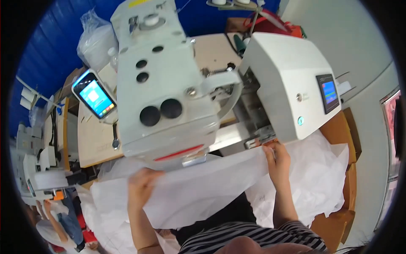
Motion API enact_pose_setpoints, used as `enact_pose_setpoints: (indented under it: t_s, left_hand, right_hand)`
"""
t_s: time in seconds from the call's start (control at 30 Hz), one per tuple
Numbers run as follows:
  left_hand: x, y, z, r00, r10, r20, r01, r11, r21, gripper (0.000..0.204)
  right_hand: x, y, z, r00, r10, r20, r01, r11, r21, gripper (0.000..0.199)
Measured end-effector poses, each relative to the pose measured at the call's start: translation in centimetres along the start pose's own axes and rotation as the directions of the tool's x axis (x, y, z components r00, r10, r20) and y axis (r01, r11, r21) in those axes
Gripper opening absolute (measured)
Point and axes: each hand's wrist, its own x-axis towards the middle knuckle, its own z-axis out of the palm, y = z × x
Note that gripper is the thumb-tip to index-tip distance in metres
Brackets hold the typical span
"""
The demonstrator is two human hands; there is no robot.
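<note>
We see 2 bare hands working a sheet of thin white fabric at the front edge of a wooden table. The left hand lies partly under the translucent cloth near its left side, fingers curled and pinching a fold of it. The right hand sits at the cloth's upper right corner, fingertips pressed together on the fabric edge, right beside a metal guide at the foot of a white boxy unit. The fabric stretches between the 2 hands, its far edge running under the head of a large pale sewing machine that stands on the table. More of the white cloth hangs loose below and bunches to the right over a cardboard box.

The boxy unit carries a small lit touchscreen on its right face. A second control panel with a bright blue screen stands tilted near the table's left edge. A clear plastic bag rests at the far left corner. At the lower left, apart from us, another person sits by a second machine.
</note>
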Motion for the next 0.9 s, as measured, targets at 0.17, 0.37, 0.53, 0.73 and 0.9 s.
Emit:
enact_pose_setpoints:
  t_s: [0.17, 0.37, 0.53, 0.73, 0.9]
  left_hand:
    - [1.1, -0.4, 4.6, 0.991, 0.097, -0.097, -0.080, 0.983, 0.166, 0.022]
    - [1.2, -0.5, 4.8, 0.981, 0.098, -0.170, -0.074, 0.987, 0.143, 0.015]
    - [1.1, -0.6, 2.9, 0.935, 0.185, -0.303, -0.007, 0.864, 0.504, 0.017]
    - [-4.2, -2.1, -1.0, 0.973, -0.200, 0.116, 0.089, 0.788, 0.609, 0.010]
    - [-12.6, -3.5, 5.5, 0.923, -0.380, 0.061, 0.283, 0.777, 0.562, 0.009]
  right_hand:
    - [1.7, 2.1, 0.9, 0.961, -0.277, -0.022, 0.222, 0.811, -0.541, 0.009]
    - [2.1, 3.4, 2.1, 0.949, -0.307, -0.072, 0.256, 0.885, -0.390, 0.011]
    - [3.7, 5.7, 1.6, 0.888, -0.457, -0.045, 0.333, 0.709, -0.621, 0.021]
    - [1.1, -1.7, 3.3, 0.759, -0.648, 0.060, 0.600, 0.661, -0.451, 0.024]
    - [0.6, -2.5, 8.7, 0.810, -0.546, 0.215, 0.585, 0.726, -0.361, 0.023]
